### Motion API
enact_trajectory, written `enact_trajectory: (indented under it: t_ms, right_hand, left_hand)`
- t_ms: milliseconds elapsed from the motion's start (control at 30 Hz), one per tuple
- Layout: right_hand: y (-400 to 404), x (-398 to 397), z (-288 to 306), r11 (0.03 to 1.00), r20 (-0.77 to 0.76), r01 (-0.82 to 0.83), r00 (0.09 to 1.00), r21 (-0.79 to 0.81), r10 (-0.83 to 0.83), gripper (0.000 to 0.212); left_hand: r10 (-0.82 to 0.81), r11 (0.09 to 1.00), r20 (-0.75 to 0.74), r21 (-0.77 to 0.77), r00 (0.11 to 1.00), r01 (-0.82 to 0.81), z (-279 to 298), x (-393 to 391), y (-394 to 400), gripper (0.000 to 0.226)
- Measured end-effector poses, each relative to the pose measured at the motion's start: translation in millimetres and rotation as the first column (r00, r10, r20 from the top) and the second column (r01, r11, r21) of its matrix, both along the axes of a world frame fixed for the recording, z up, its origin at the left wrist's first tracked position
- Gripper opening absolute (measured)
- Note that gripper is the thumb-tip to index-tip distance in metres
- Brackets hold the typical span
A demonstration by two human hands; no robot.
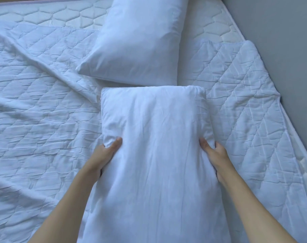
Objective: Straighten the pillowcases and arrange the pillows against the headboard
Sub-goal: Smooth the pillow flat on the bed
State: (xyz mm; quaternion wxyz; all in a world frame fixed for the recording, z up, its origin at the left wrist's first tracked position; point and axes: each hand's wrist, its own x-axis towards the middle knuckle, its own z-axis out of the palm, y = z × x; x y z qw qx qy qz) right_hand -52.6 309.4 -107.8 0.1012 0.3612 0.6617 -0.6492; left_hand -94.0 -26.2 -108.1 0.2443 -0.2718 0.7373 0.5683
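Note:
A white pillow [156,137] in a creased pillowcase lies lengthwise in front of me on the bed. My left hand [105,155] grips its left side, thumb on top and fingers tucked under. On the opposite side my right hand [214,153] grips the edge the same way. A second white pillow [138,39] rests farther up the bed, smooth and tilted, just beyond the top end of the held one. No headboard is visible.
A rumpled white quilted cover [44,111] spreads over the mattress [216,23], folded back at the right. A grey wall [280,41] runs along the bed's right side.

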Motion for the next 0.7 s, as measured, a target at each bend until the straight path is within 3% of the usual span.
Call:
enact_trajectory:
  t_ms: [67, 133, 233, 367, 467, 533, 600, 667, 700]
  right_hand:
    - [-0.6, 0.4, 5.7, 0.994, 0.002, -0.020, 1.000, -0.108, 0.020, 0.025]
    - [-0.6, 3.2, 11.9, 0.989, 0.008, -0.005, 1.000, -0.151, 0.006, 0.009]
    - [13.7, 15.7, 30.8, 0.993, -0.021, 0.058, 0.998, -0.107, -0.060, 0.012]
    - [55.7, 25.1, 71.1, 0.987, -0.120, 0.152, 0.980, -0.056, -0.157, 0.009]
    - [91.0, 2.9, 96.0, 0.981, -0.228, 0.194, 0.954, -0.026, -0.194, 0.013]
    - [117.6, -23.2, 99.5, 0.979, -0.276, 0.203, 0.939, -0.030, -0.204, 0.021]
    - [137.1, -43.5, 92.5, 0.978, -0.301, 0.207, 0.930, -0.041, -0.209, 0.047]
    - [147.1, -47.6, 76.7, 0.982, -0.220, 0.191, 0.957, -0.003, -0.187, 0.085]
    - [150.4, -40.4, 66.5, 0.982, -0.152, 0.186, 0.972, 0.037, -0.178, 0.092]
  left_hand:
    - [-0.064, 0.997, 0.020, 0.050, 0.998, 0.063, 11.0, -2.0, 3.9, 0.033]
    - [-0.107, 0.988, 0.007, 0.114, 0.994, 0.106, 24.3, -0.3, 12.2, 0.028]
    - [-0.202, 0.963, 0.005, 0.181, 0.979, 0.198, 53.4, 1.4, 31.8, 0.008]
    - [-0.312, 0.898, -0.100, 0.294, 0.945, 0.327, 81.4, -15.8, 70.3, 0.030]
    - [-0.306, 0.884, -0.214, 0.297, 0.928, 0.360, 88.2, -45.7, 111.4, 0.023]
    - [-0.319, 0.888, -0.232, 0.264, 0.919, 0.375, 85.3, -74.4, 138.0, 0.019]
    - [-0.377, 0.874, -0.223, 0.236, 0.899, 0.425, 71.5, -97.3, 155.1, 0.046]
    - [-0.402, 0.892, -0.194, 0.141, 0.895, 0.430, 49.4, -101.0, 158.1, 0.061]
    - [-0.408, 0.904, -0.165, 0.067, 0.898, 0.423, 38.2, -92.4, 153.3, 0.065]
